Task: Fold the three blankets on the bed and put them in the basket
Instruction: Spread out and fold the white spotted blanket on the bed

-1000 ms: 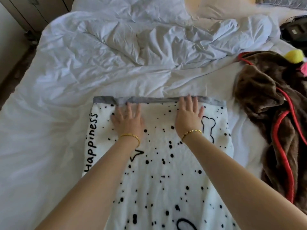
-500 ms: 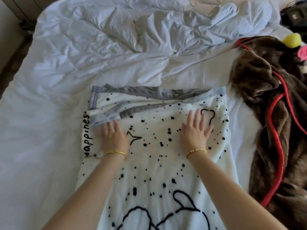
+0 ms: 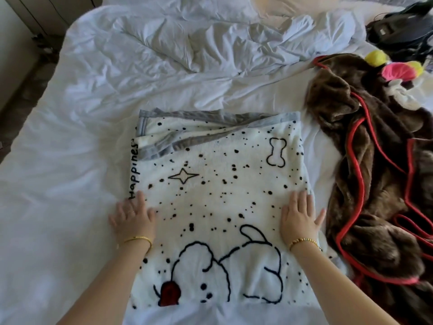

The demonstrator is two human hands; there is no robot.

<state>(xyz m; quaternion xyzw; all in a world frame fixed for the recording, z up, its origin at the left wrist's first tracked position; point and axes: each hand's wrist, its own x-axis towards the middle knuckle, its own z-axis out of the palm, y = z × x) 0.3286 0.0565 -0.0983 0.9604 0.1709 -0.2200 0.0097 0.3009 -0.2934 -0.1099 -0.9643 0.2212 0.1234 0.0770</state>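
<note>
On the bed (image 3: 58,184), seen from the head camera, both hands have slid back toward the person and apart since a moment ago, from the middle of the spotted white blanket (image 3: 218,195) to its side edges. Left hand (image 3: 132,218) lies flat, fingers straight, on the edge below the lettering; right hand (image 3: 301,218) presses flat, fingers spread, at the opposite edge. A brown blanket (image 3: 379,184) lies crumpled just beside it.

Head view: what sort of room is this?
Most likely a bedroom: a bed with a rumpled white duvet, a pillow at its head, and blankets spread on the sheet.
</note>
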